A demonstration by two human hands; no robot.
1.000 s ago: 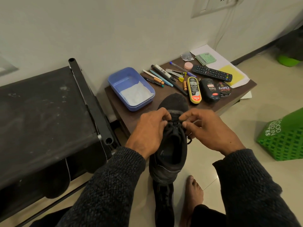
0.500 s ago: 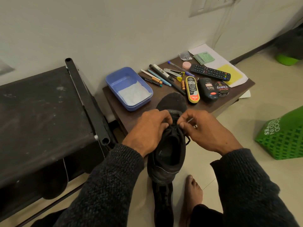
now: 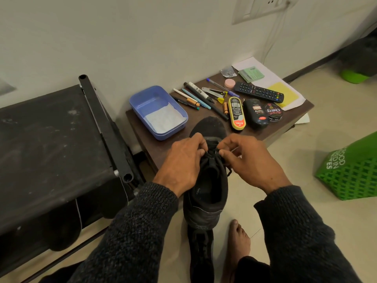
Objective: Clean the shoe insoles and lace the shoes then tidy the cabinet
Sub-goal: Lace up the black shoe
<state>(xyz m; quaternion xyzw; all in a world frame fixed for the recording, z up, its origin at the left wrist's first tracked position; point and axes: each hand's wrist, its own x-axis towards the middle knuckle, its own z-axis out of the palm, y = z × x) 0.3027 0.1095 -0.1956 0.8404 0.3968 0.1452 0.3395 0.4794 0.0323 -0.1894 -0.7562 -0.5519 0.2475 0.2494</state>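
Hands meet over a black shoe (image 3: 206, 193): left hand (image 3: 181, 164) and right hand (image 3: 251, 162) each curl their fingertips to pinch the black lace (image 3: 212, 154) at the tongue. The shoe's toe rests on the brown table (image 3: 163, 148), heel toward the person.

Brown table (image 3: 163, 147) with blue tray (image 3: 142, 103), pens (image 3: 195, 97), remote (image 3: 258, 92), polish tins (image 3: 273, 111)

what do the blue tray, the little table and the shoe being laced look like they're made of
Blue tray: looks like moulded plastic, with a smooth, slightly glossy surface and rounded corners.
Little table: probably wood or a wood-look laminate, dark brown and matte, with a squared edge.
Black shoe: seems to be soft fabric or mesh, dull with no shine; the laces look like woven cord. I can't tell more exactly.
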